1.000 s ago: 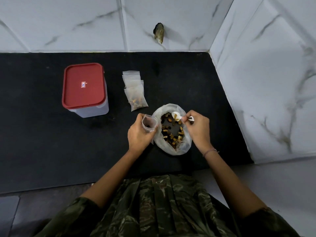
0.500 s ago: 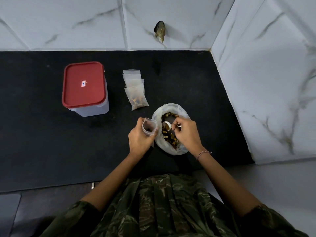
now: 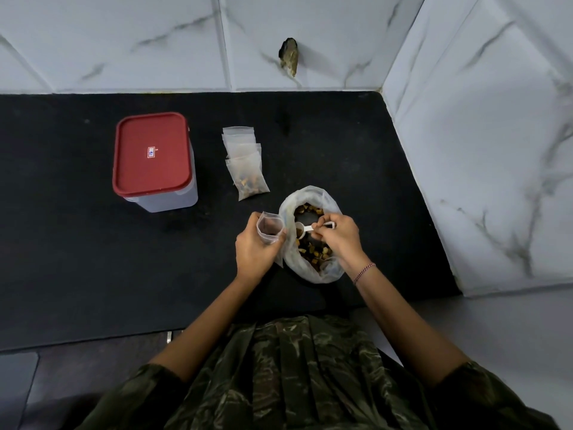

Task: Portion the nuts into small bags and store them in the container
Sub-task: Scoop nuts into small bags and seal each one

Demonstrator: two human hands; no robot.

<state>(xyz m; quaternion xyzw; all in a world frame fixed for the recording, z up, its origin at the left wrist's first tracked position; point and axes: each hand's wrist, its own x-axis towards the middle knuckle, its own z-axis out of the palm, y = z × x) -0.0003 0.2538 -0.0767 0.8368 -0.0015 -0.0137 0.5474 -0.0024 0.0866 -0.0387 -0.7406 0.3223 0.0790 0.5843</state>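
Left hand (image 3: 252,254) grips small open bag (image 3: 270,231), just left of big nut bag (image 3: 311,234) on table (image 3: 77,243). Right hand (image 3: 339,240) pinches white scoop (image 3: 305,228) over nuts. Lidded container (image 3: 155,162) far left.

Your one camera sits on your head and looks forward and steeply down at the black tabletop (image 3: 93,259), close, toward its far right corner.
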